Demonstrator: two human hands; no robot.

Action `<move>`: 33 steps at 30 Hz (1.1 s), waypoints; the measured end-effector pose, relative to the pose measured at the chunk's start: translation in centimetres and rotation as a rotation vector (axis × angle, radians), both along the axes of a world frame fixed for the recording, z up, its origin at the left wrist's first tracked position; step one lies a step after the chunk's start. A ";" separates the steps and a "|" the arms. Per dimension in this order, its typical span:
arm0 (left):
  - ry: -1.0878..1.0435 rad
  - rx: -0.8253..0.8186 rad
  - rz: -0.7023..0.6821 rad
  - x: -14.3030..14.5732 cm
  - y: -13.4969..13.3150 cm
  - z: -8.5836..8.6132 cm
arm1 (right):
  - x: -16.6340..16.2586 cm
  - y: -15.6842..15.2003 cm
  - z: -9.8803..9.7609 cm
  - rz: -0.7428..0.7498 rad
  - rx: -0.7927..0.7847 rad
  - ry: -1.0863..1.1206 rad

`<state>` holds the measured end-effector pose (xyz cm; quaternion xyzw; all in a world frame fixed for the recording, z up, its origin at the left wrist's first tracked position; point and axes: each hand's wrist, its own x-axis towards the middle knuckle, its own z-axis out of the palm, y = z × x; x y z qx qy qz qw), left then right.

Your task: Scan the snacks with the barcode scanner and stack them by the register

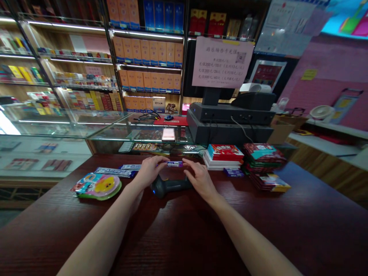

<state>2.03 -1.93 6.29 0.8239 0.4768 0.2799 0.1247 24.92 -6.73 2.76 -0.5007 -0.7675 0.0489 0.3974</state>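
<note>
A small purple-and-white snack packet (pixel 174 164) is stretched between my two hands near the far side of the dark wooden counter (pixel 178 237). My left hand (pixel 148 170) pinches its left end with thumb and fingers. At the right end are the fingertips of my right hand (pixel 199 178), its thumb a little lower and apart from the index finger. Just below the packet a black barcode scanner (pixel 169 186) lies on its side, a blue light on its head. Left of my left hand are several blue-and-white long packets (pixel 113 172) and a colourful blister-packed toy (pixel 97 185).
Red and white boxes (pixel 224 153) are stacked right of my hands, with purple packets (pixel 233 172) before them. Chocolate-coloured packs (pixel 264 157) pile up farther right. Behind stand a glass display case (pixel 138 134) and a cash register (pixel 230 119) with a paper sign (pixel 222 63).
</note>
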 end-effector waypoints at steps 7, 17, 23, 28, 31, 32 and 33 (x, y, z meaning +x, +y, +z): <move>-0.053 -0.041 -0.037 0.5 -1.0 -0.5 | -0.1 -0.2 -0.5 -0.005 0.069 0.042; -0.171 0.051 -0.007 0.8 -1.9 -1.6 | 0.1 -0.2 -0.5 -0.018 0.136 0.040; -0.177 0.085 -0.008 1.1 -2.3 -1.3 | 0.3 0.1 -1.1 -0.071 0.050 0.177; -0.147 0.132 -0.052 0.8 -2.2 -1.7 | 0.6 0.3 -1.5 -0.057 -0.066 0.328; -0.143 0.145 -0.046 0.7 -2.1 -1.9 | 0.5 0.4 -1.6 -0.030 -0.117 0.395; -0.146 0.145 -0.036 0.7 -2.0 -1.9 | 0.5 0.4 -1.6 -0.021 -0.127 0.409; -0.150 0.143 -0.024 0.7 -2.0 -1.9 | 0.4 0.4 -1.6 -0.012 -0.135 0.420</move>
